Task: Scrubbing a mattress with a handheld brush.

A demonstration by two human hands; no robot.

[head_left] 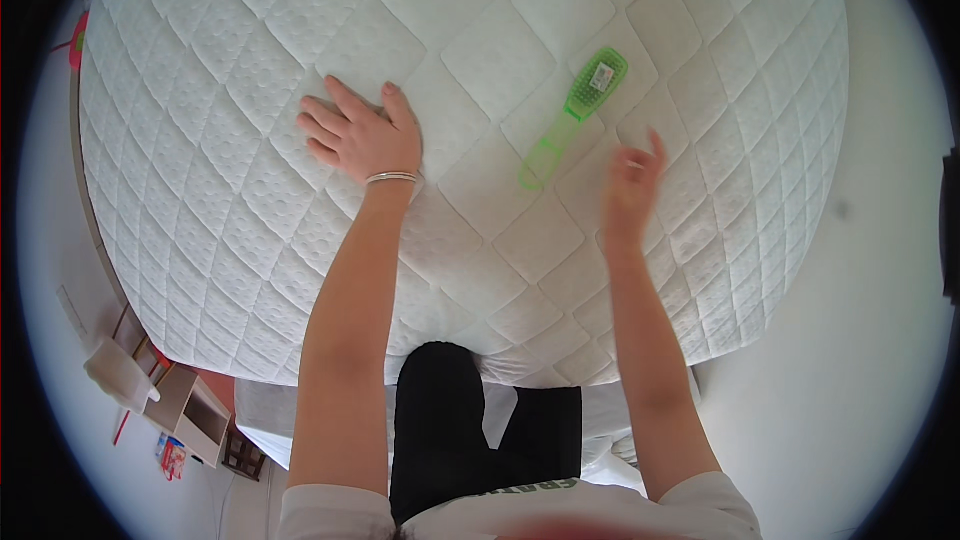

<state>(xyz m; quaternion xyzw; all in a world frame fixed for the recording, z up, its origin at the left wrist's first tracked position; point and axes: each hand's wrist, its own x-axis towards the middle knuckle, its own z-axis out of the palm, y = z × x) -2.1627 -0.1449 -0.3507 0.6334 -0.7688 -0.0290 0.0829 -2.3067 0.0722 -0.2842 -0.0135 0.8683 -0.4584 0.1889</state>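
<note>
A bright green brush (597,82) with a see-through green handle lies slantwise on the white quilted mattress (500,50). Its bristles face up, and a small white label sits on them. My left hand (372,137) rests palm down on the mattress to the left of the brush, fingers spread, with a silver bangle at the wrist. Just right of the brush handle, my right hand (632,190) hovers, slightly blurred. Its index finger points up and away from the other, loosely curled fingers. No contact with the brush shows.
My dark-trousered leg (438,420) presses against the mattress's near edge. At the lower left stand a small wooden cabinet (192,416) and a pale chair-like piece (122,374). A red and white package (173,460) lies beside them. Pale floor (800,410) runs along the right.
</note>
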